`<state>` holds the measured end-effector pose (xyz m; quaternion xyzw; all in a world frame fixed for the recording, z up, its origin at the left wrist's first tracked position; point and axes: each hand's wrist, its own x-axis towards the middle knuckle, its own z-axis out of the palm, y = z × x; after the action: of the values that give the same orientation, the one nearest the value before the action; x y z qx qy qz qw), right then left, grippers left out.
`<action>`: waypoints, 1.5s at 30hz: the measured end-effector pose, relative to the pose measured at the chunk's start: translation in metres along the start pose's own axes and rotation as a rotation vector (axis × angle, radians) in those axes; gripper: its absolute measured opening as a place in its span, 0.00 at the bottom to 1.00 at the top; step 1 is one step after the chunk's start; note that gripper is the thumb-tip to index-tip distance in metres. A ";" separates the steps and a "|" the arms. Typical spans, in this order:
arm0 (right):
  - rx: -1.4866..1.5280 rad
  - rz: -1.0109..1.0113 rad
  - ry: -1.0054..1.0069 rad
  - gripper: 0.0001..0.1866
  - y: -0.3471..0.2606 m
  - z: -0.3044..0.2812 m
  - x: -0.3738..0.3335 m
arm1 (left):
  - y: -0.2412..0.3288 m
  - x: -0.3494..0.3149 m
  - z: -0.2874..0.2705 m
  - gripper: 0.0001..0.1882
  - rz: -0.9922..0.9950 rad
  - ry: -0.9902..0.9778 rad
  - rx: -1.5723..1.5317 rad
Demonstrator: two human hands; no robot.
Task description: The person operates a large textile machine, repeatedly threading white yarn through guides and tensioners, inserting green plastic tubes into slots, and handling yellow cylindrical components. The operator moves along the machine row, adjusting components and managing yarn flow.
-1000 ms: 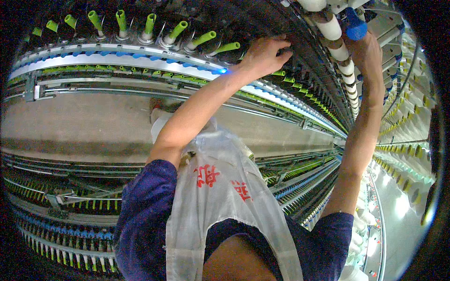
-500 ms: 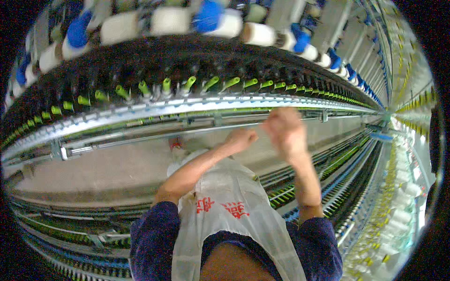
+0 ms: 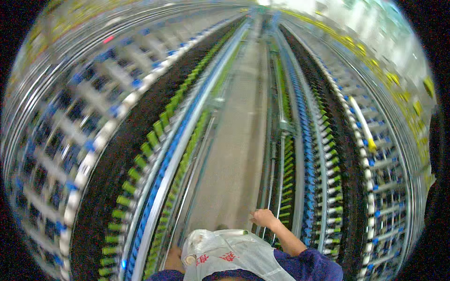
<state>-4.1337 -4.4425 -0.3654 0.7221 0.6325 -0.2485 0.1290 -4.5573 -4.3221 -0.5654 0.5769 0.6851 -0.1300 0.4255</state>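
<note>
My right hand [image 3: 264, 218] is held out in front of my body, above the edge of the right-hand machine row. Its fingers are curled closed; whether they hold anything is hidden. My left hand [image 3: 174, 258] hangs low beside my white apron [image 3: 234, 253], partly cut off and smeared, so its fingers do not show. Close to it, a pale round tube end [image 3: 190, 260] sticks up at the apron's left side. Another pale tube tip [image 3: 243, 232] shows along the apron's top edge. The apron front bulges.
A long aisle floor [image 3: 234, 140] runs ahead between two spinning machine rows. Green bobbins [image 3: 140, 161] line the left row; more green-tipped bobbins [image 3: 332, 180] line the right. A white and yellow tube [image 3: 363, 124] lies along the right frame. White rollers [image 3: 86, 164] edge the left machine.
My view has swung from facing one machine to looking down the aisle. Both hands, raised together before, are now apart; the left has dropped to my side.
</note>
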 end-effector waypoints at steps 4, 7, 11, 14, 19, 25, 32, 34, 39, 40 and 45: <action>0.162 0.013 0.071 0.18 0.074 -0.019 0.000 | 0.087 0.030 0.002 0.15 0.035 -0.132 0.099; 0.184 0.100 0.036 0.17 0.125 -0.050 0.018 | 0.166 0.059 0.006 0.14 0.103 -0.225 0.214; 0.471 0.095 0.390 0.13 0.175 -0.122 0.000 | 0.268 0.127 0.004 0.13 0.211 -0.325 0.400; 1.128 0.058 0.050 0.14 0.194 -0.185 -0.056 | 0.371 0.198 -0.009 0.12 0.352 -0.353 0.609; 0.866 0.156 0.074 0.17 0.164 -0.230 -0.025 | 0.672 0.223 0.010 0.11 0.865 -0.274 0.895; 0.522 0.495 0.195 0.14 0.236 -0.248 0.053 | 1.019 -0.107 0.142 0.17 2.679 -0.342 0.084; 0.570 0.514 -0.035 0.15 0.343 -0.266 0.053 | 1.148 -0.378 0.227 0.34 2.868 -0.108 0.527; 0.495 0.653 0.042 0.12 0.384 -0.257 0.078 | 1.199 -0.378 0.244 0.44 2.790 -0.286 0.962; 0.514 0.615 0.125 0.11 0.454 -0.233 0.122 | 1.213 -0.340 0.233 0.40 2.947 -0.452 0.406; 0.513 0.600 0.121 0.10 0.465 -0.233 0.126 | 1.218 -0.320 0.216 0.38 2.850 -0.502 0.348; 0.412 0.495 0.080 0.09 0.532 -0.269 0.175 | 1.312 -0.167 0.090 0.50 2.338 -1.033 -0.241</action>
<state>-3.5480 -4.2475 -0.2980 0.8741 0.3787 -0.3040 0.0116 -3.3408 -4.1007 -0.0870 0.6733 -0.4622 0.1736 0.5504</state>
